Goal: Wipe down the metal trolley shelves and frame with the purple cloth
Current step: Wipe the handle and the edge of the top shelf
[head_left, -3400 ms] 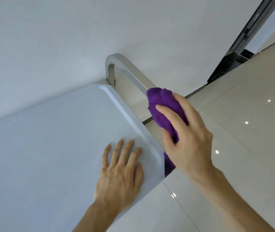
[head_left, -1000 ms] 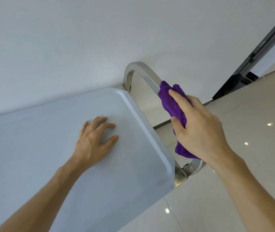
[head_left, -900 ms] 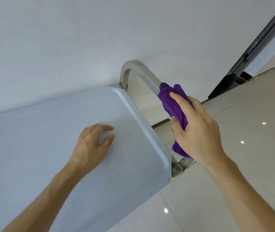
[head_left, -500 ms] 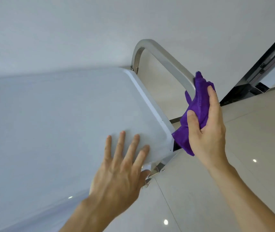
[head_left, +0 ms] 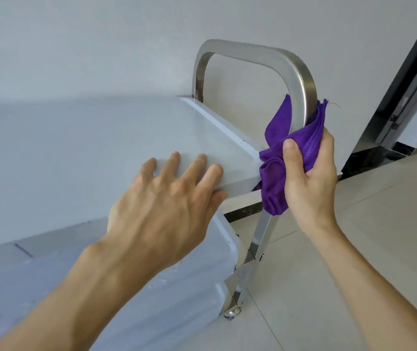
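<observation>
The purple cloth (head_left: 282,158) is wrapped round the trolley's shiny post (head_left: 301,97) at three o'clock — right hand (head_left: 308,178) squeezing it. Left hand (head_left: 166,203), fingers spread, presses the top shelf (head_left: 75,148). Lower post and shelf below look left — probably.

The handle (head_left: 273,59) is brushed steel with a dull satin sheen. The cloth (head_left: 278,158) wrapped round it at its 5 o'clock end is soft, fuzzy purple fabric with stitched, fraying edges. The top shelf (head_left: 88,148) looks smooth and faintly glossy. The floor (head_left: 379,236) is polished tile, mirror-shiny.
</observation>
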The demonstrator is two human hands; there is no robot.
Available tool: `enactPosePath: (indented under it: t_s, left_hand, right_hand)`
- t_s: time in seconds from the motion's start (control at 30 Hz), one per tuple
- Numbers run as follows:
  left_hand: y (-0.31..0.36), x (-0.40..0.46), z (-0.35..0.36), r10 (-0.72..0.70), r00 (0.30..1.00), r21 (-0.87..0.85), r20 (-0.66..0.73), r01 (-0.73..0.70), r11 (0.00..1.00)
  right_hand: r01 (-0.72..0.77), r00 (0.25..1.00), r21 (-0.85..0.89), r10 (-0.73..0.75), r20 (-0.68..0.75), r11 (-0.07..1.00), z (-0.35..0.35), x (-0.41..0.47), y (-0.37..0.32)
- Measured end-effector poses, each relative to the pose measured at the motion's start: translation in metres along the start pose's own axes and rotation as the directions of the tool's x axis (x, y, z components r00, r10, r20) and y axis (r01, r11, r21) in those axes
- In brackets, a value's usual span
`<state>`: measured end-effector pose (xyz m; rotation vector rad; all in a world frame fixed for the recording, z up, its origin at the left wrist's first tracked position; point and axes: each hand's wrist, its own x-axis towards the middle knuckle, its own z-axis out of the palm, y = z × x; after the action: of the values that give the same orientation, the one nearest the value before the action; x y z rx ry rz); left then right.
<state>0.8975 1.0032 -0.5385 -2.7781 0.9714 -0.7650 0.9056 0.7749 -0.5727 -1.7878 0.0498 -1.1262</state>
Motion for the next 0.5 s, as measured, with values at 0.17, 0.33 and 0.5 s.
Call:
enactPosePath:
  t_s: [0.17,0.33,0.5]
  left_hand:
    - [0.003,-0.013,0.000,0.001,0.989,0.031,-0.147,0.003,1.000]
    - [0.009,-0.029,0.002,-0.024,0.970,0.047,-0.241,0.036,0.998]
    - [0.021,-0.040,-0.002,-0.026,0.958,0.013,-0.285,0.031,0.999]
  right_hand:
    - [0.051,0.999,0.097,-0.049,-0.019,0.994,-0.002,-0.006,0.005]
    - [0.093,0.995,0.189,-0.087,-0.042,0.978,-0.003,-0.033,0.011]
    - [0.083,0.997,0.184,-0.082,-0.013,0.979,-0.009,-0.072,0.036]
